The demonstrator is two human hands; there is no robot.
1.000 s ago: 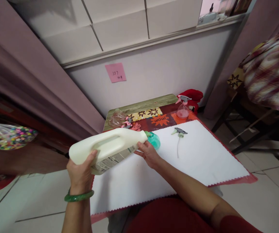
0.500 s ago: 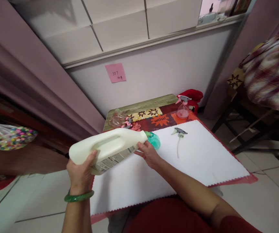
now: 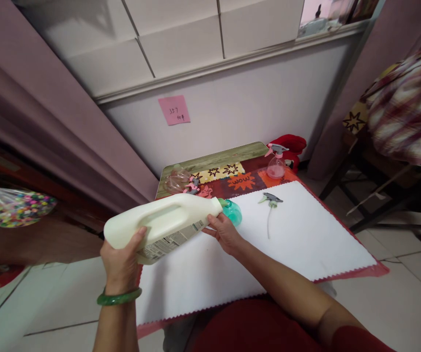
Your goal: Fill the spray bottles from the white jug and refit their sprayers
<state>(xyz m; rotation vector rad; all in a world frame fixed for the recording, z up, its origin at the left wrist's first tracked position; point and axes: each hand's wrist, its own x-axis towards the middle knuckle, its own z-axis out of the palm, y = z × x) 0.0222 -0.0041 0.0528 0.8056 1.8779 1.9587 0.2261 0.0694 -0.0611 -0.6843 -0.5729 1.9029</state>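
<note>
Left hand (image 3: 120, 259)'s wrapped round the base of a big cream jug (image 3: 166, 220) tipped above the white mat (image 3: 184, 283), right hand (image 3: 225, 233)'s pinching it near the neck, mouth's right at a little green bottle (image 3: 234, 213), and a loose spray head (image 3: 272, 198) lies further right.

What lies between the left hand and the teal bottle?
In the head view, the white jug spans that stretch, gripped by the left hand, its mouth at the teal bottle; the right hand is near the jug's neck.
</note>
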